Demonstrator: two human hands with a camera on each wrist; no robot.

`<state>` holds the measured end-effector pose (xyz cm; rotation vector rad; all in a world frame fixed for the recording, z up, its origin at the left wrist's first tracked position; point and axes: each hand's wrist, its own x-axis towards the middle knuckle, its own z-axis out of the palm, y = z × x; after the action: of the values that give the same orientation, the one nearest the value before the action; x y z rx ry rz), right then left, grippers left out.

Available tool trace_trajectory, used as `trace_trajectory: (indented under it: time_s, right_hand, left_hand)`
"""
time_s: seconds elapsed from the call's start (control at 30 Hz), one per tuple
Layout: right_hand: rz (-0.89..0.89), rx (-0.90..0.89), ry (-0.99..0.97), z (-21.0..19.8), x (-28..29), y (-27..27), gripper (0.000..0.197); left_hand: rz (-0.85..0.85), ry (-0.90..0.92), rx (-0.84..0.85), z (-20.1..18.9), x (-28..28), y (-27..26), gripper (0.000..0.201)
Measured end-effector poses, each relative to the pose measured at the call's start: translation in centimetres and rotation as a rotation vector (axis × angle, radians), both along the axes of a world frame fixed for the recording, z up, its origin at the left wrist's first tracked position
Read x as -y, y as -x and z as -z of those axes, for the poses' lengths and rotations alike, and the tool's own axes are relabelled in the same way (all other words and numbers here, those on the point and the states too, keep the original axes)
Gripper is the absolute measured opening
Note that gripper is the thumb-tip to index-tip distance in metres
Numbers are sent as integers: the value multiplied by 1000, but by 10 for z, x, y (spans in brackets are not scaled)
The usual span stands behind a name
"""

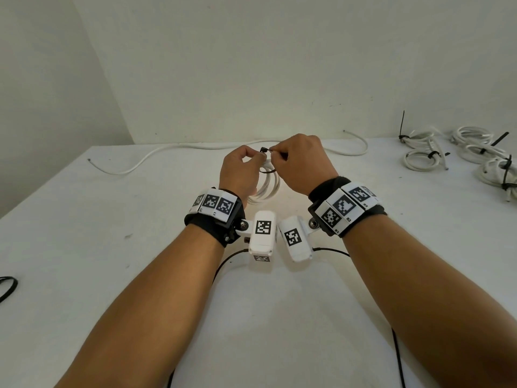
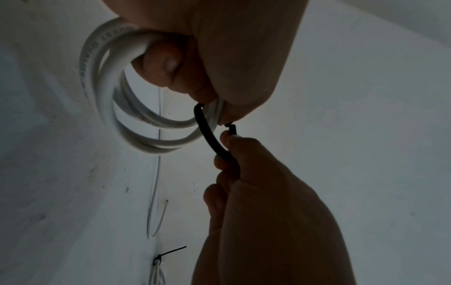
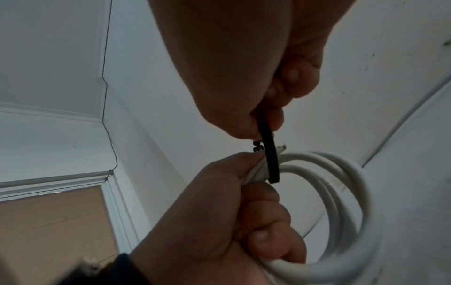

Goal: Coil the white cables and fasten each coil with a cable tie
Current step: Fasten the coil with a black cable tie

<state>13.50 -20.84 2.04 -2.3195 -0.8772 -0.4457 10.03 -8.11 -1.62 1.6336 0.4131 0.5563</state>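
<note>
Left hand [image 1: 240, 170]: centre of the head view, raised off the table; fingers curled round the top of the white coil [image 1: 266, 189]; thumb and forefinger also pinching the head end of the black cable tie [image 1: 268, 171].
Left hand, close views: upper middle of the left wrist view [image 2: 219, 57]; lower middle of the right wrist view [image 3: 219, 221], fist closed on the gathered turns.
Right hand [image 1: 300, 162]: just right of the left hand, knuckles nearly touching it; fingertips pinched on the tail of the cable tie; lower right of the left wrist view [image 2: 268, 202], top of the right wrist view [image 3: 244, 67].
White coil: hanging below the left hand, several turns side by side; left of centre in the left wrist view [image 2: 127, 115], lower right in the right wrist view [image 3: 341, 192].
Cable tie: looped round the bundle beside the left thumb [image 2: 211, 135]; loop wide, not drawn tight [image 3: 269, 154]; tail tip at the head, whether threaded through cannot be told.
Loose white cable [image 1: 195, 147]: uncoiled along the far edge of the table [image 1: 84, 233], upper middle of the head view.
Finished coils [image 1: 461, 152]: upper right of the head view, each bound with a black tie, well apart from the hands.
Spare black tie [image 1: 7, 287]: left edge of the head view, lying on the table.
Wrist cameras [image 1: 277, 236]: white, with black-and-white markers, below both wrists.
</note>
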Motion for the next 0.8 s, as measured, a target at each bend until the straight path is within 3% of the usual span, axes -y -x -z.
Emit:
trace_trajectory:
  time_s: [0.23,0.5,0.6,0.7,0.8]
  right_hand:
    - [-4,-2,27,4,0,-5,32]
    - [36,-38,118,5,-1,-5,33]
    - [5,-217,-138,6,1,-8,12]
    - [-54,-486,-475,3,3,-8,26]
    - [-102,-568,-518,2,7,-8,25]
  left_hand:
    - [13,-56,4,1,-1,1,18]
    - [-16,-462,15,-1,-6,0,18]
    - [-19,-506,56,-4,-7,0,18]
    - [6,-527,76,-7,-10,2,22]
    - [90,-527,81,-7,-7,5,20]
